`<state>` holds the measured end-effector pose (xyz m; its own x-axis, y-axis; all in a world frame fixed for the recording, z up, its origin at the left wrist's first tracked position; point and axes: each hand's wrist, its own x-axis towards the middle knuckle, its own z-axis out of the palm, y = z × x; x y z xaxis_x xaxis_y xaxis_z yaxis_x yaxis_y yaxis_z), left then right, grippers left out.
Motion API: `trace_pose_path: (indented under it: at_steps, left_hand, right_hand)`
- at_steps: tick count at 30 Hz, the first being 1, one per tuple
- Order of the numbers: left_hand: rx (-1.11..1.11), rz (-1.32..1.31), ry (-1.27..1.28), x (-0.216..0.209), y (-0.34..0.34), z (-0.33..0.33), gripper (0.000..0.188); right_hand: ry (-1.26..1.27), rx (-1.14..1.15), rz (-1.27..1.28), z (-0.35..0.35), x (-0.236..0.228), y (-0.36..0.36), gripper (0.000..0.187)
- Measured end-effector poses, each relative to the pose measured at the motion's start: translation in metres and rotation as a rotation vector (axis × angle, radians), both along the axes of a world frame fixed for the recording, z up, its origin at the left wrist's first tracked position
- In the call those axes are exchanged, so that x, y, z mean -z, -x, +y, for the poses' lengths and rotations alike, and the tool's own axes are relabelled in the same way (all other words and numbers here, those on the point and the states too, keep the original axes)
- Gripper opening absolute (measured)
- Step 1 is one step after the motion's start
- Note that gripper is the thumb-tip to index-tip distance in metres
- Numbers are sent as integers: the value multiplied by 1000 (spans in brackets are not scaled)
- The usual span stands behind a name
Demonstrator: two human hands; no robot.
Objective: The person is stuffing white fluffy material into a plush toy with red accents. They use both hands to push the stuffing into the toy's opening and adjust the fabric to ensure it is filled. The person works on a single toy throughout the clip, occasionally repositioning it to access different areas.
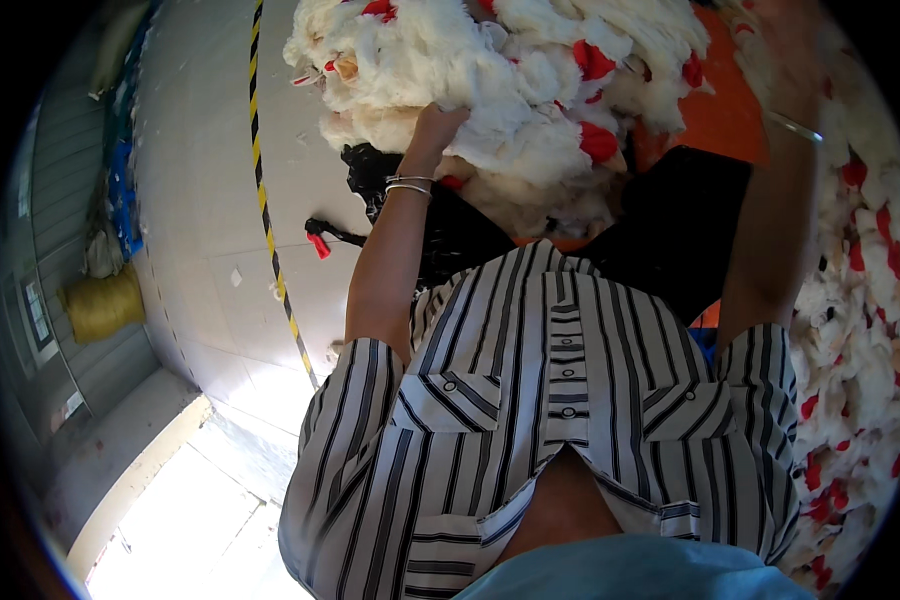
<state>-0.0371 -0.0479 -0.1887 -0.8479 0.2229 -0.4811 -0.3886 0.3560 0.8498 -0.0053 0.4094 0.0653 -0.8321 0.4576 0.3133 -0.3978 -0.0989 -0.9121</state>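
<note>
A big heap of white fluffy pieces with red patches (pixel 530 75) lies in front of me, close against my knees. My left hand (pixel 438 128) is at its near left side, fingers curled into the fluff and closed on a white fluffy piece; the fingertips are hidden. Over at the far right, my right hand (pixel 792 50) is raised at the edge of a second pile of white and red fluffy pieces (pixel 855 330). Motion smears its fingers, so I cannot tell if they hold anything.
Orange sheeting (pixel 720 100) shows between the two piles. On the left, yellow-and-black striped tape (pixel 262 190) runs along the grey floor (pixel 195 170). A black strap with a red end (pixel 318 245) lies near my left arm. A yellow roll (pixel 102 305) stands by the left wall.
</note>
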Motion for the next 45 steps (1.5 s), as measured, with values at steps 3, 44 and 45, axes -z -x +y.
trace_pose_path:
  at_steps: [3,44,45]
  left_hand:
    - [-64,57,-202,-77,-23,33,33]
    - [179,208,-379,-200,-70,79,49]
    - [135,164,-388,-202,-72,81,47]
  right_hand:
    - [-349,-427,-465,-75,27,12,39]
    - [-617,-598,-193,-184,32,-6,27]
    - [-634,-603,-245,-183,33,-5,27]
